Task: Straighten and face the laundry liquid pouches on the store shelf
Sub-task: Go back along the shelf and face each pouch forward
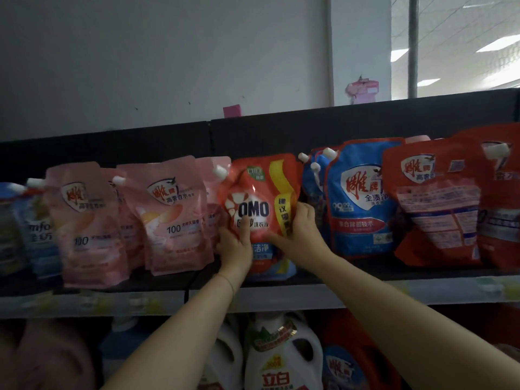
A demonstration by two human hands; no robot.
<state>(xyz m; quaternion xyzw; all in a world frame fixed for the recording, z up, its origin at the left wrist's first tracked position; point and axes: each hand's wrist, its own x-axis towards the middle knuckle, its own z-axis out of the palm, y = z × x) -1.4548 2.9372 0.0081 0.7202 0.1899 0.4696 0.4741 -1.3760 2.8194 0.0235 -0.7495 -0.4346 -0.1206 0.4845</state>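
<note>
The red OMO pouch (254, 204) stands mid-row on the top shelf (281, 295), leaning a little, its printed face forward; the left hand (235, 249) grips its lower left edge, thumb laid up the front; the right hand (302, 235) curls round the right edge at the yellow band; the film puckers under the fingers, so it likely handles as a soft, sloshing, fairly heavy bag with a slick skin, best held low at both side seams; the pink pouches (171, 215) press against its left and a blue pouch (357, 204) stands just beside its right, leaving little side room; the shelf's front lip sits close below, so the base could slide off.
</note>
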